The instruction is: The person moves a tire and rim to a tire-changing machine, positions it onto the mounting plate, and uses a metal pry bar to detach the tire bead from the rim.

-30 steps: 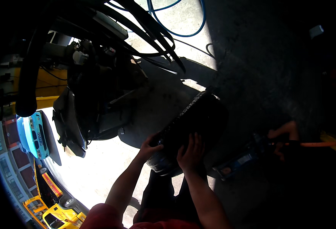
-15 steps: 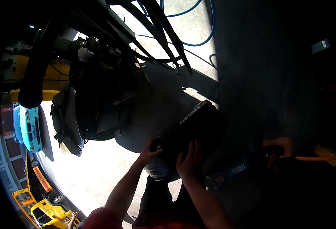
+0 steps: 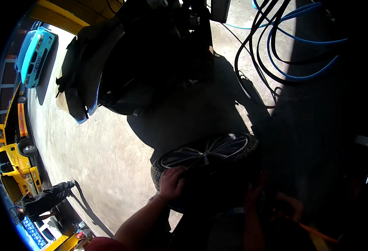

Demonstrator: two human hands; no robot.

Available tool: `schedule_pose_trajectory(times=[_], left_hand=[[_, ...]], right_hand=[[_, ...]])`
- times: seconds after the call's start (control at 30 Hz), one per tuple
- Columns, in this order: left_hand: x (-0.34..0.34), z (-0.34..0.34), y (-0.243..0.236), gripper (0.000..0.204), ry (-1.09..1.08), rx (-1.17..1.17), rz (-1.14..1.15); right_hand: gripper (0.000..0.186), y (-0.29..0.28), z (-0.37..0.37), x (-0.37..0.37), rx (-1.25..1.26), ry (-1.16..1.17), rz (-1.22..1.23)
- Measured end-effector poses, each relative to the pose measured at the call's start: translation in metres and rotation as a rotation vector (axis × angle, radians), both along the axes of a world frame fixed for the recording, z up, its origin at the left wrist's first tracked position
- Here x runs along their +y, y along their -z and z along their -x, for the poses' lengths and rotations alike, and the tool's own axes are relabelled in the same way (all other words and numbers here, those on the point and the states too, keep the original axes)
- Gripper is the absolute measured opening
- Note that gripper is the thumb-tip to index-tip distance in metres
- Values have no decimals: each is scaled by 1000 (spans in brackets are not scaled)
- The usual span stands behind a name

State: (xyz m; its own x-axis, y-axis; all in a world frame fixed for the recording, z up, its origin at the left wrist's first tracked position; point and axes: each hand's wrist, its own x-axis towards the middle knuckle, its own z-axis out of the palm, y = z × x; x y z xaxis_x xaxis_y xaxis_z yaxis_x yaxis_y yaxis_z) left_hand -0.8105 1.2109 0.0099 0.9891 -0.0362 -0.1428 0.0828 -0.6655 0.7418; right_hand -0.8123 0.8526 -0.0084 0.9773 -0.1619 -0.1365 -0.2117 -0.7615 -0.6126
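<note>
A car wheel [image 3: 205,155], a black tyre on a spoked rim, is tilted in front of my body with its spoked face up. My left hand [image 3: 172,183] grips the tyre's near left edge, fingers curled onto it. In deep shadow at the tyre's right side, my right hand [image 3: 254,193] presses against it; its fingers show only dimly. Close to that hand is another person's hand [image 3: 292,205], beside an orange cord or rod [image 3: 317,232]. The underside of the wheel is lost in the dark.
Dark car bodywork [image 3: 150,62] with a loose-looking panel stands ahead. Black and blue hoses [image 3: 305,77] loop at the far right. Off to the left are a turquoise car [image 3: 37,56], a yellow truck [image 3: 18,165] and a person in dark clothes [image 3: 46,201].
The wheel has tipped from standing on its tread to lying more face up, showing its spokes. My hands have moved apart to its two sides. The whole view has turned.
</note>
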Motion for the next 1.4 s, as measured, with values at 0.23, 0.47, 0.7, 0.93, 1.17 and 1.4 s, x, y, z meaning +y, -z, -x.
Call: schedule_pose_trajectory(times=[0.23, 0.47, 0.7, 0.93, 1.17, 1.4], left_hand=[[129, 45, 49, 39, -183, 60, 106], [132, 151, 68, 40, -564, 213, 346], [6, 265, 49, 47, -819, 714, 826], [-11, 228, -15, 43, 115, 781, 562], [56, 101, -8, 49, -510, 21, 63], [74, 44, 2, 52, -893, 85, -94]], right_hand=[[61, -13, 35, 141, -63, -34, 32], [61, -42, -8, 191, -76, -449, 162], [72, -42, -37, 223, 173, -113, 309], [77, -52, -29, 255, -35, -556, 429], [77, -52, -60, 308, 24, -1066, 281], [65, -54, -123, 380, -72, -1216, 165]])
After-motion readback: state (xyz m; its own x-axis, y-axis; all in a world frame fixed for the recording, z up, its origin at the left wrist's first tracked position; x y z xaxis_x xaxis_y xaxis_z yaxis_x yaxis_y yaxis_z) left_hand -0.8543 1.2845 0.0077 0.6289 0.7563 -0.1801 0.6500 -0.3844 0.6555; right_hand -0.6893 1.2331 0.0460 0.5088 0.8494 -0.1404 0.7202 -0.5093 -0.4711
